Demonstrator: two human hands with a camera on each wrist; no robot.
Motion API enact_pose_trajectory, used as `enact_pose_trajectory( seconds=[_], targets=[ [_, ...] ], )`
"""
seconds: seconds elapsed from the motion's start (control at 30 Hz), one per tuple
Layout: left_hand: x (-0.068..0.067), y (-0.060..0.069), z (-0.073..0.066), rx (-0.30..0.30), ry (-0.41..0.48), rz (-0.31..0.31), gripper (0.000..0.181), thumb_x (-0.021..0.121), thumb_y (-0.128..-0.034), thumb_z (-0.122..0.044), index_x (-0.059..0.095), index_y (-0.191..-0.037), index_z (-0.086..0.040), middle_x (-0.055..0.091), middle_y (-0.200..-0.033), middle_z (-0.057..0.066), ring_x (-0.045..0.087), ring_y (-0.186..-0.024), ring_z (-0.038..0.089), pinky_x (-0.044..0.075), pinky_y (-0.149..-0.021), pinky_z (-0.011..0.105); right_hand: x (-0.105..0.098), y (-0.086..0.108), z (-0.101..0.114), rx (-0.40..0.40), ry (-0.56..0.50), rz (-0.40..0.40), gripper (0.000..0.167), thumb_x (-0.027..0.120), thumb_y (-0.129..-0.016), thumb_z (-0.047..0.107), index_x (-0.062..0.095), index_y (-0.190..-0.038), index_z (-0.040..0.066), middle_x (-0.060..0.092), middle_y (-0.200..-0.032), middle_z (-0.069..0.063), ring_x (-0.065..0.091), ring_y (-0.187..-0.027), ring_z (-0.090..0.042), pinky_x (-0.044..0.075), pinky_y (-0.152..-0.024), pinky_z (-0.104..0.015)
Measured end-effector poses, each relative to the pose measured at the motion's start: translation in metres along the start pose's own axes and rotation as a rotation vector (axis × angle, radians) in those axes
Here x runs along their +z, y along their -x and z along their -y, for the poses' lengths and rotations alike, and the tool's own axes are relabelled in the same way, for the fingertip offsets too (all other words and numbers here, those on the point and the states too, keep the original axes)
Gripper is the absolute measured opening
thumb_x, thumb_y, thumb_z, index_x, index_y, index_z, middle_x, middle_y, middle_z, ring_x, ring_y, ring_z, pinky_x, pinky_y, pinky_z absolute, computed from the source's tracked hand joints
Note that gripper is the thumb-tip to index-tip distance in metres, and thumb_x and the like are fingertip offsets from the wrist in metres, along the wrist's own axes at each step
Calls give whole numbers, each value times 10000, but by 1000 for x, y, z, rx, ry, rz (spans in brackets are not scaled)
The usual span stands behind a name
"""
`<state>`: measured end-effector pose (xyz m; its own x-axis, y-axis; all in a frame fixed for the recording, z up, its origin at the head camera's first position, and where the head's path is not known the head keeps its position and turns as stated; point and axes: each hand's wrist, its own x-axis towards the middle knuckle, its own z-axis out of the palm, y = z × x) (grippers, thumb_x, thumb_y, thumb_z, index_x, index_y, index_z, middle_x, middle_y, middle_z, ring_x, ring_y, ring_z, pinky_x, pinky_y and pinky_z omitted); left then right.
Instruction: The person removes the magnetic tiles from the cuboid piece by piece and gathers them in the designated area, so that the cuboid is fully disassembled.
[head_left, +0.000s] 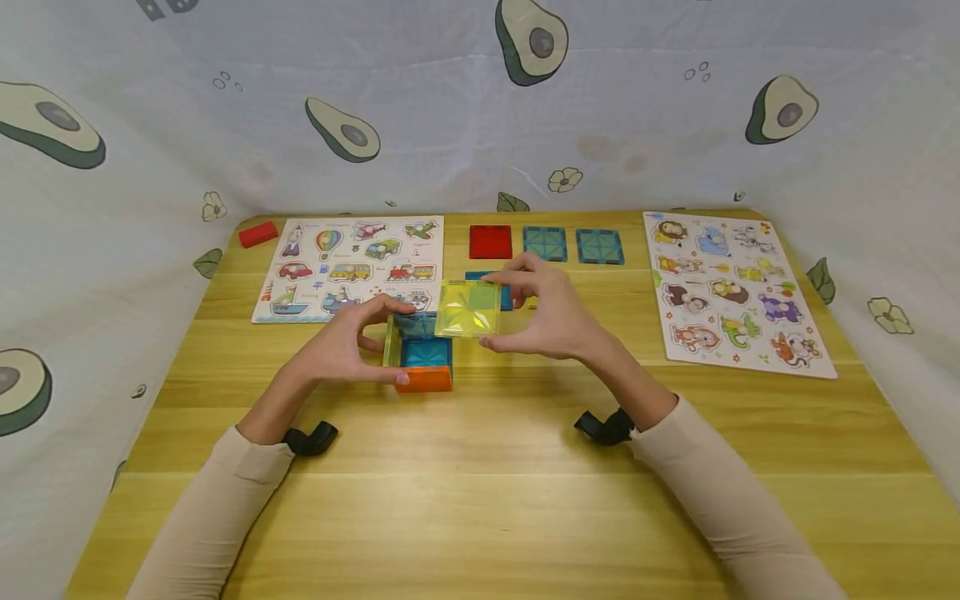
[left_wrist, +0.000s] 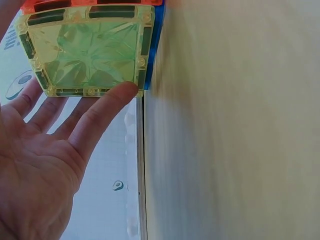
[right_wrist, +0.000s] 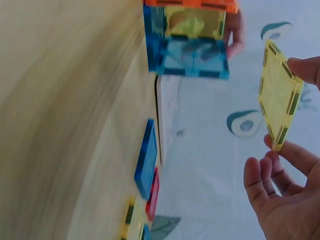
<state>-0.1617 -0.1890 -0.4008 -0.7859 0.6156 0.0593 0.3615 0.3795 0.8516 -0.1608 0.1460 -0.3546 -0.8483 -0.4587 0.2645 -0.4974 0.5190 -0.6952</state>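
In the head view, your left hand (head_left: 337, 346) holds the little box (head_left: 424, 381) on the wood table (head_left: 480, 517), thumb in front and a finger at the back. Your right hand (head_left: 551, 312) pinches a yellow tile (head_left: 468, 308) just right of the box. A red tile (head_left: 491, 242) and two blue tiles (head_left: 544, 244) lie farther back. In the left wrist view, your fingers spread round the box's yellow side, one fingertip touching its edge. In the right wrist view, your thumb and a finger hold the yellow tile by its edges, apart from the box.
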Motion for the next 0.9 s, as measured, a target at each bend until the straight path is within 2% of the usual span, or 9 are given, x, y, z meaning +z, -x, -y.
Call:
enact_pose_trajectory(
  seconds=[0.17, 0.33, 0.63, 0.8, 0.9],
  targets=[
    [0, 0, 0, 10, 5, 6, 845, 961, -717, -221, 516, -1434, -273, 520, -1497, 9, 546, -1348, 362, 628, -883, 455, -23, 7, -15, -13, 50, -51, 674, 926, -698, 315, 709, -1303, 112, 600, -1189, -69, 545, -852, -242, 548, -762, -422],
    [-1, -1, 1, 13, 9, 14, 844, 958, -721, -218, 513, -1436, -270, 513, -1500, 8, 534, -1360, 381, 626, -889, 450, -47, 17, -34, 9, 115, -70, 658, 906, -720, 261, 698, -1322, 98, 602, -1205, -99, 535, -914, -234, 545, -763, -385],
    [-1, 0, 1, 5, 25, 6, 854, 965, -712, -215, 517, -1435, -283, 508, -1503, -13, 539, -1343, 359, 623, -900, 452, -87, 40, -72, 95, 167, -70, 668, 919, -731, 198, 682, -1351, 123, 586, -1241, -59, 546, -1010, -198, 506, -807, -231],
    [0, 0, 2, 6, 35, 9, 854, 964, -713, -205, 516, -1435, -289, 505, -1507, -19, 543, -1339, 358, 620, -906, 459, -103, 47, -92, 155, 201, -59, 664, 921, -741, 221, 682, -1355, 141, 588, -1254, -58, 538, -1023, -229, 476, -802, -227],
    [0, 0, 1, 7, 36, 9, 853, 964, -713, -203, 517, -1434, -287, 505, -1507, -15, 542, -1339, 362, 620, -906, 462, -109, 50, -100, 192, 203, -46, 674, 919, -751, 233, 671, -1367, 117, 587, -1274, -88, 531, -1031, -258, 471, -792, -217]
  ],
)
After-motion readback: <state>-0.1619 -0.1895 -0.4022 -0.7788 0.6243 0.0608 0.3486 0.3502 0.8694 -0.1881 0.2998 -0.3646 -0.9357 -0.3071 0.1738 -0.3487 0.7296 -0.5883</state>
